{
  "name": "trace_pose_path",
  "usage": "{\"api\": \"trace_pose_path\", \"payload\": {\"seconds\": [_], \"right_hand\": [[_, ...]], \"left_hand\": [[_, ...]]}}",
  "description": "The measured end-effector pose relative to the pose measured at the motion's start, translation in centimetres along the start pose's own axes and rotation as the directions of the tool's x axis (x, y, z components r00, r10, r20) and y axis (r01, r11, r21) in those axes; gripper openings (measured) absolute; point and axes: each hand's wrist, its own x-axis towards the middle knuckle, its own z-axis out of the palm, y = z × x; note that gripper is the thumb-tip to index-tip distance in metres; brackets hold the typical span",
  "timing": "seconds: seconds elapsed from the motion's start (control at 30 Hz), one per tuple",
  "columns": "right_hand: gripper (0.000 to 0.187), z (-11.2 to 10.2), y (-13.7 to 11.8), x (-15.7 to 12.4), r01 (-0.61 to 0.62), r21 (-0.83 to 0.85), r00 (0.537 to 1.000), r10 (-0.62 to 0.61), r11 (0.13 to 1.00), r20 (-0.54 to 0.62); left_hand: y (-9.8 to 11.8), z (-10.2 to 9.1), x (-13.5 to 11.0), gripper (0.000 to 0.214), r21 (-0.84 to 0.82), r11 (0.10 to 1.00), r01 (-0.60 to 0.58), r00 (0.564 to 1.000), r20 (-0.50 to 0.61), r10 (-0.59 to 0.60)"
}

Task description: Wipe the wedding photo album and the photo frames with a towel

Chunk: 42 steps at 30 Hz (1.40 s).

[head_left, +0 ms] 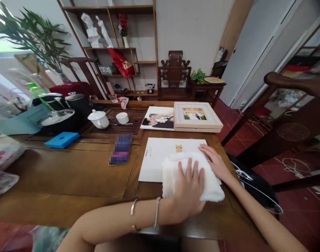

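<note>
A white flat panel (pixel 157 159) lies on the wooden table, with small printed text along its left side and a small gold metal plate (pixel 178 148) near its middle. A folded white towel (pixel 211 190) covers its lower right part and hangs past its near edge. My left hand (pixel 190 187), with bracelets on the wrist, lies flat on the towel, fingers spread. At the panel's right edge rests my right hand (pixel 214 161), its fingers stretched out along the corner and partly beside the towel.
Behind the panel lie a framed photo (pixel 196 122) and a photo print (pixel 156 120). A phone-like dark object (pixel 121 149), blurred out, is to the left. Further left are a blue block (pixel 62 140), a white lidded cup (pixel 98 120) and a dark pot (pixel 56 120). A wooden chair (pixel 283 129) stands at right.
</note>
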Motion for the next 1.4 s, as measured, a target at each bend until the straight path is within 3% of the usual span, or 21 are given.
{"api": "trace_pose_path", "payload": {"seconds": [0.13, 0.27, 0.43, 0.53, 0.63, 0.87, 1.0, 1.13, 1.3, 1.4], "right_hand": [[0.037, 0.0, 0.3, 0.0, 0.027, 0.016, 1.0, -0.027, 1.0, -0.014], [0.041, -0.2, 0.4, 0.0, 0.074, 0.028, 0.997, -0.074, 0.997, 0.001], [0.037, -0.1, -0.3, 0.2, -0.026, -0.006, 1.0, 0.026, 1.0, 0.003], [0.038, 0.0, -0.7, 0.2, -0.028, -0.025, 1.0, 0.028, 0.999, -0.013], [0.038, 0.0, -0.6, 0.2, -0.029, -0.024, 1.0, 0.029, 0.999, -0.009], [0.037, 0.1, 0.0, 0.3, 0.021, -0.022, 1.0, -0.022, 1.0, -0.023], [0.037, 0.1, -0.2, 0.3, 0.017, -0.045, 0.999, -0.019, 0.999, -0.032], [0.038, 0.1, -0.5, 0.2, -0.013, -0.081, 1.0, 0.012, 0.997, -0.015], [0.04, 0.2, -0.6, 0.2, -0.009, -0.094, 1.0, 0.008, 0.996, -0.006], [0.04, 0.3, -0.7, 0.2, -0.015, -0.095, 1.0, 0.013, 0.995, -0.018]], "left_hand": [[-1.4, 0.4, 3.7, 0.082, 0.05, 0.985, 0.166, 0.985, 0.032, -0.168], [-0.4, 0.6, 5.5, 0.085, 0.102, 0.954, 0.283, 0.956, 0.05, -0.289], [2.8, 0.7, 1.8, 0.088, 0.028, 0.983, 0.18, 0.98, 0.078, -0.182], [3.3, 0.4, -0.3, 0.083, 0.007, 0.997, 0.077, 0.995, 0.068, -0.077], [1.4, -0.1, -0.3, 0.09, 0.009, 1.0, 0.016, 0.997, 0.077, -0.017], [-7.5, 1.6, 4.3, 0.082, -0.209, 0.974, 0.086, 0.996, 0.033, -0.081], [-9.8, 2.0, 4.8, 0.071, -0.261, 0.962, 0.08, 0.997, 0.003, -0.082], [-8.4, 0.9, 2.1, 0.065, -0.286, 0.958, 0.003, 0.996, 0.083, 0.021], [-3.9, 0.1, -4.9, 0.083, -0.288, 0.952, -0.107, 0.992, 0.033, 0.121], [-3.5, 0.0, -7.2, 0.087, -0.315, 0.94, -0.133, 0.987, 0.048, 0.156]]}}
